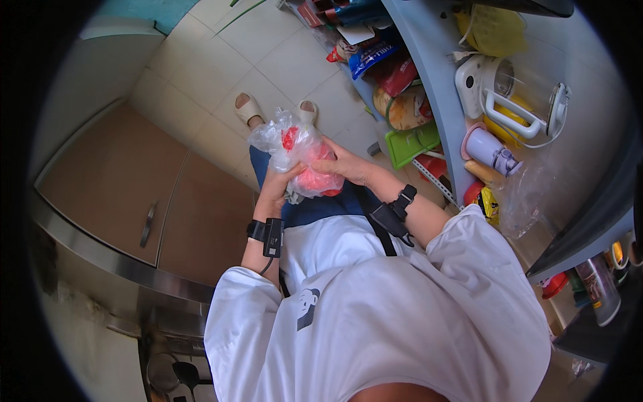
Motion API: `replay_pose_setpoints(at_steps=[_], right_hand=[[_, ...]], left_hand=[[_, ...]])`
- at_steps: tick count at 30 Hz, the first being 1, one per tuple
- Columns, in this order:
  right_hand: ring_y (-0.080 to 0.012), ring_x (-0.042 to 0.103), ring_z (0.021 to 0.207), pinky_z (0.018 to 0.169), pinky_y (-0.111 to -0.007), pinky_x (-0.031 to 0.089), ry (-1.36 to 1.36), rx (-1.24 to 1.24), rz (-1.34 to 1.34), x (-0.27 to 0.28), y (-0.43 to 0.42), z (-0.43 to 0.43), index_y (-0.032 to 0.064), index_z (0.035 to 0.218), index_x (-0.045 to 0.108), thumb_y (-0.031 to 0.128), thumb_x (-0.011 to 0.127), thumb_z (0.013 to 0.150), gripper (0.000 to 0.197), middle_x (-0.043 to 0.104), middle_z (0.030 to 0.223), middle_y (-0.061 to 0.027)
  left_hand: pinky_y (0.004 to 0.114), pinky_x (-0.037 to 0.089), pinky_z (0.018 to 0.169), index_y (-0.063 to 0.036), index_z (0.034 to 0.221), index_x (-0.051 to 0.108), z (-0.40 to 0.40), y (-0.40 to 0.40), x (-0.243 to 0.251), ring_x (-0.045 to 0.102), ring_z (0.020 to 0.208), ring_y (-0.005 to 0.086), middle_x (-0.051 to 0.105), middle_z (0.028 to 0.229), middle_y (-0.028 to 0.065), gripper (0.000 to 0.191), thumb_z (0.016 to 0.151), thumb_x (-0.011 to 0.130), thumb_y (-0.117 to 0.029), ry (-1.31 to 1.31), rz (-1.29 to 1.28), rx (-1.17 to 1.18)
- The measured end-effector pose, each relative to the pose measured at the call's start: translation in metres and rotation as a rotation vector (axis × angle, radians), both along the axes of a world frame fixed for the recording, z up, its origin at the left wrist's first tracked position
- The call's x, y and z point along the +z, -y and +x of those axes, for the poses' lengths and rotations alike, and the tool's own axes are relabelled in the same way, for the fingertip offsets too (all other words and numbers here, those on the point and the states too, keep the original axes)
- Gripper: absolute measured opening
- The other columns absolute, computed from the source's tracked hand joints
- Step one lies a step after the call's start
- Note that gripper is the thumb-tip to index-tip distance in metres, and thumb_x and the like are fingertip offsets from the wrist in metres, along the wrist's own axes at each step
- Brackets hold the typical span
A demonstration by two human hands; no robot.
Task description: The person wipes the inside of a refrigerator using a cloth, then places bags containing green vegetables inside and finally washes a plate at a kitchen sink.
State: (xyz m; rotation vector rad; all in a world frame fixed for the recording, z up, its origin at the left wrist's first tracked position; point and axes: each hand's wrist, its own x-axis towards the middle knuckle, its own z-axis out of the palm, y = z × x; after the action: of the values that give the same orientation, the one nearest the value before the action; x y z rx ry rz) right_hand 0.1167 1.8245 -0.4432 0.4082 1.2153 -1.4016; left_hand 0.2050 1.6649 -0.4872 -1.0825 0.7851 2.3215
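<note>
In front of my body, above my lap, I hold a crumpled clear plastic bag (306,145) with something pink and red inside. A bright red patch shows near its top. My left hand (282,183) grips the bag's lower left side, thumb laid across the plastic. On the bag's right side, my right hand (346,163) has its thumb over the front and its fingers behind. What exactly the bag contains is hard to make out through the plastic. A greyish-green bit of cloth or similar (293,196) shows just below my left hand.
Brown cabinet doors (115,186) under a steel-edged counter (120,256) stand to the left. On the right, a shelf unit (427,65) holds snack packets, a green plastic lid or tray (414,143), a glass jug with white handle (517,110) and a lilac bottle (490,148). Tiled floor (201,85) lies ahead.
</note>
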Motion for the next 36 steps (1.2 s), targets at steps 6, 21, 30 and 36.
replay_pose_setpoints(at_steps=[6,21,30,36], right_hand=[[-0.0168,0.046,0.112,0.095,-0.031,0.038,0.049,-0.119,0.025,-0.024,-0.006,-0.002,0.0035,0.132,0.031,0.023,0.070,0.077,0.071,0.046,0.123,-0.0092],[-0.0160,0.056,0.095,0.082,-0.030,0.047,-0.351,-0.631,0.455,-0.105,-0.070,-0.048,0.0021,0.119,0.046,0.009,0.066,0.079,0.046,0.056,0.108,-0.0078],[-0.0152,0.058,0.092,0.081,-0.030,0.048,-0.243,-0.730,0.565,-0.125,-0.105,-0.032,0.0019,0.115,0.051,0.007,0.065,0.079,0.039,0.058,0.105,-0.0071],[-0.0158,0.058,0.090,0.080,-0.030,0.048,-0.179,-0.595,0.531,-0.136,-0.103,-0.015,0.0027,0.114,0.050,0.014,0.066,0.080,0.039,0.058,0.102,-0.0081]], left_hand=[[0.029,0.045,0.082,0.0012,0.117,0.049,-0.020,-0.012,-0.023,0.057,0.094,0.0187,0.059,0.105,0.0090,0.052,0.071,0.072,-0.009,0.066,-0.081,-0.053],[0.020,0.046,0.061,0.0023,0.106,0.058,-0.109,0.003,-0.115,0.055,0.066,0.0075,0.066,0.083,0.0074,0.042,0.077,0.068,-0.027,-0.065,-0.483,-0.324],[0.022,0.045,0.063,-0.0020,0.107,0.059,-0.132,-0.047,-0.134,0.055,0.070,0.0086,0.062,0.081,0.0017,0.041,0.078,0.068,-0.029,-0.147,-0.177,-0.436],[0.023,0.046,0.063,-0.0031,0.112,0.058,-0.091,-0.086,-0.147,0.056,0.067,0.0096,0.060,0.077,0.0045,0.053,0.072,0.074,-0.035,-0.157,-0.192,-0.491]])
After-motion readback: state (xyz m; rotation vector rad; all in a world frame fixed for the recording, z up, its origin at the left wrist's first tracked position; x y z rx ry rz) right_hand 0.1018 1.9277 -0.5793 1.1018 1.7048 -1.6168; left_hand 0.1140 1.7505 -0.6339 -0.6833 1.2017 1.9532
